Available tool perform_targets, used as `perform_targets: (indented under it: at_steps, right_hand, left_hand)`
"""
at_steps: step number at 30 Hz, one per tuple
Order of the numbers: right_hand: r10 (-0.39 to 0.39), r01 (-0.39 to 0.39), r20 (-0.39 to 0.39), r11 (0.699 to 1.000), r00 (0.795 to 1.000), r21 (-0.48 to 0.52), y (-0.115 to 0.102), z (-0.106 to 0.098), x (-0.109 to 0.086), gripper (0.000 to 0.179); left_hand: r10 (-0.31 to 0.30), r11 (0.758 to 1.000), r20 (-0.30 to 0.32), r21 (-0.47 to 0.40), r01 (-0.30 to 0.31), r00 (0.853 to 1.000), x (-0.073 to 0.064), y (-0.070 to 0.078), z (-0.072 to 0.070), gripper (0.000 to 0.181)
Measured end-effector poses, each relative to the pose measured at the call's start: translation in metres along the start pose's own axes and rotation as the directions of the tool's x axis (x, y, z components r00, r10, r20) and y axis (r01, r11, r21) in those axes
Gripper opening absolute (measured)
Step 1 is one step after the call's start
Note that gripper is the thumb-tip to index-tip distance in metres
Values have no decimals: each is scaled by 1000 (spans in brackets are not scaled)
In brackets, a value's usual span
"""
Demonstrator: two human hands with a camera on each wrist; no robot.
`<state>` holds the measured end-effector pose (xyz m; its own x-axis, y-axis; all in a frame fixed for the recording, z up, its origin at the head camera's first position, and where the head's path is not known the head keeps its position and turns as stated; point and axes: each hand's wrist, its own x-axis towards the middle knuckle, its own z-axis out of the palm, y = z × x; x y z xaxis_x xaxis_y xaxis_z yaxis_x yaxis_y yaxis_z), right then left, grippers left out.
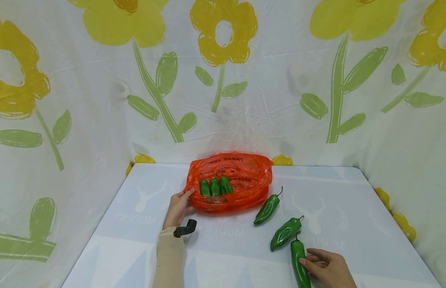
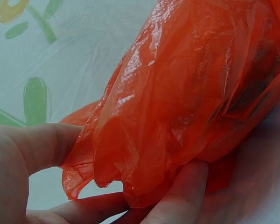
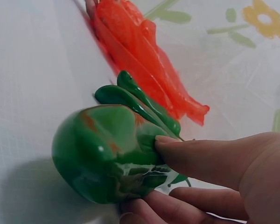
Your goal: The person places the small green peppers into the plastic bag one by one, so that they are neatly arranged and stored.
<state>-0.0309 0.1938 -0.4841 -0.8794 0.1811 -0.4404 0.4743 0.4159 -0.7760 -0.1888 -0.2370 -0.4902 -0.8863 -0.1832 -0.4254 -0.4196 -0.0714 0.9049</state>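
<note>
A red plastic bag [image 1: 251, 192] lies at the back of the table, its mouth spread toward the front, with several green peppers [image 1: 215, 186] on or inside it. At the bag's left edge my left hand [image 1: 177, 206] pinches the thin plastic; the left wrist view has the crumpled film [image 2: 144, 140] between thumb and fingers. Near the front right, my right hand [image 1: 329, 266] holds a long green pepper [image 1: 299, 262] between thumb and fingertips. That pepper [image 3: 98, 154] looms large in the right wrist view. Two more green peppers, one near [image 1: 285, 233] and one farther [image 1: 268, 209], lie between it and the bag.
The pale table [image 1: 223, 256] has printed deer heads and lettering. White sheeting [image 1: 266, 100] with yellow flowers rises behind it and along both sides. A black wrist-camera mount [image 1: 187, 228] juts from the left sleeve [image 1: 169, 256].
</note>
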Motion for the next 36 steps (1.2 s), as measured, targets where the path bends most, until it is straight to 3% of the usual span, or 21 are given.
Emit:
perform_targets:
  at_steps: [13,24,36]
  right_hand:
    - [15,-15,-1,1000,1000,-19,1,-3,2,86]
    - [-3,3,-10,999,1000,-37,3,-5,0,75]
    - [35,-36,7,994,999,106,-5,-8,-3,73]
  left_hand:
    - [25,1000,19,-15,-25,999,-2,0,-1,61]
    - [43,999,32,-28,-42,999,-3,0,-1,60]
    - [50,998,33,-36,-49,998,-4,-1,-1,58]
